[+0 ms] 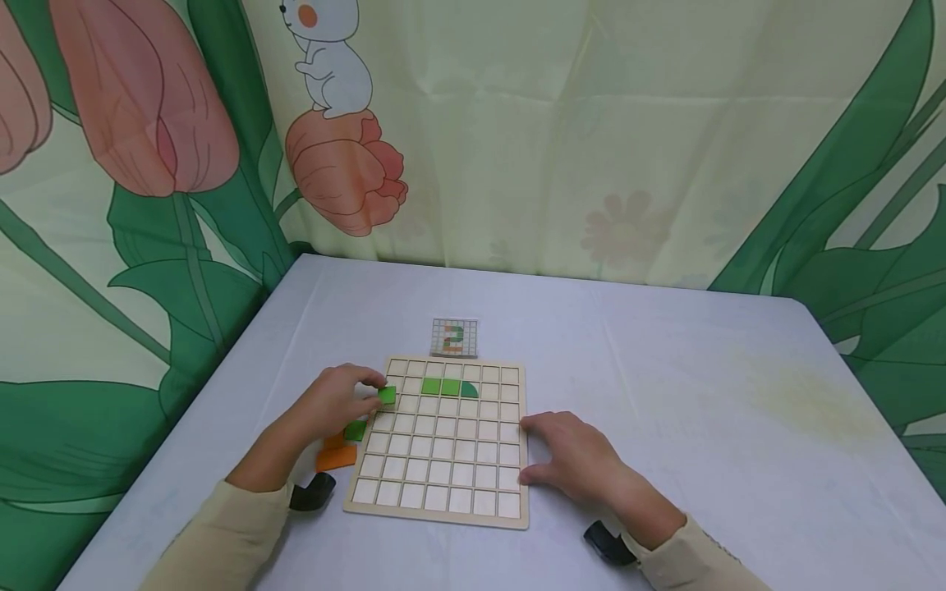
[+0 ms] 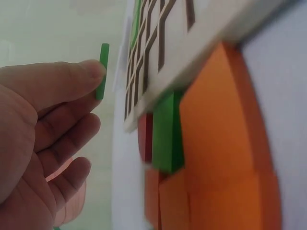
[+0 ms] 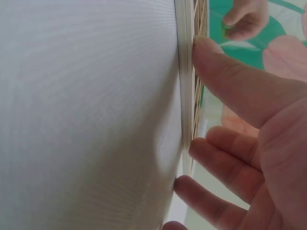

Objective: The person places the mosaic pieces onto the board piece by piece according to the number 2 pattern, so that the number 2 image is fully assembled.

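My left hand (image 1: 331, 402) pinches a green square tile (image 1: 388, 395) between thumb and fingertips, above the left edge of the wooden grid board (image 1: 443, 522). Seen edge-on in the left wrist view, that tile (image 2: 102, 72) is thin and flat. On the board's second row sit two light green square tiles (image 1: 440, 386) and a dark green rounded tile (image 1: 469, 390) side by side. My right hand (image 1: 576, 460) rests at the board's right edge, thumb and fingertips against the rim, fingers spread and holding no tile.
Left of the board lie loose orange tiles (image 1: 336, 457), a green tile (image 1: 355, 430) and a red piece (image 2: 145, 137), partly under my left hand. A small pattern card (image 1: 454, 337) with a coloured figure lies behind the board. The white table meets a printed curtain (image 1: 517, 164) at the back.
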Demonstrator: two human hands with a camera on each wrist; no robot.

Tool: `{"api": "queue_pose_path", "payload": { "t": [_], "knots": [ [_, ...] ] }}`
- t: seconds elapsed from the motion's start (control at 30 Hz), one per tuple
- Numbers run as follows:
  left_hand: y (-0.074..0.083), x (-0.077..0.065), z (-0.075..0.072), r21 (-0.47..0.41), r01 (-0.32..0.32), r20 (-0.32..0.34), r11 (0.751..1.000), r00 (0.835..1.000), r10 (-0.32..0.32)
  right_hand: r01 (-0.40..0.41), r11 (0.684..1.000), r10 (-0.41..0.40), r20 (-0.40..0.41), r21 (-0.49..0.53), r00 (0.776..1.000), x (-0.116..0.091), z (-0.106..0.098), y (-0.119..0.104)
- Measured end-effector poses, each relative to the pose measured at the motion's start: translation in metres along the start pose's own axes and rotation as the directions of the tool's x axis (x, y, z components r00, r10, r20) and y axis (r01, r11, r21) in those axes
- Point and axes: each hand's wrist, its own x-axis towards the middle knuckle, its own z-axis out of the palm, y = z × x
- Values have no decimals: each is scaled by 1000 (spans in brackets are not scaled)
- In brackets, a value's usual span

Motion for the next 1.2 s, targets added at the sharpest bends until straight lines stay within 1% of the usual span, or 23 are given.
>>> {"api": "queue_pose_path", "payload": {
  "t": [0.27, 0.33, 0.5, 0.63, 0.8, 1.03, 1.2],
  "knots": [
    [18, 9, 15, -13, -96, 21, 995, 995, 96, -3, 1000, 3, 3, -1, 1000, 1, 0, 1],
    [22, 11, 18, -16, -126, 32, 992, 991, 127, -6, 1000, 6, 4, -6, 1000, 1, 0, 0],
    [31, 18, 26, 3, -174, 55, 985, 983, 173, -8, 1000, 8, 4, -9, 1000, 1, 0, 0],
    [37, 21, 31, 14, -201, 64, 979, 978, 200, -1, 1000, 1, 2, -7, 1000, 1, 1, 1],
    [41, 22, 36, 11, -220, 83, 975, 972, 218, 2, 1000, -2, -2, -6, 1000, 1, 1, 0],
    [50, 27, 43, 28, -257, 81, 966, 964, 254, -3, 1000, 3, 8, -4, 1000, 2, 0, 0],
    [57, 30, 47, 28, -253, 95, 967, 964, 249, -2, 1000, 2, 8, -3, 1000, 2, 1, 0]
  ]
}}
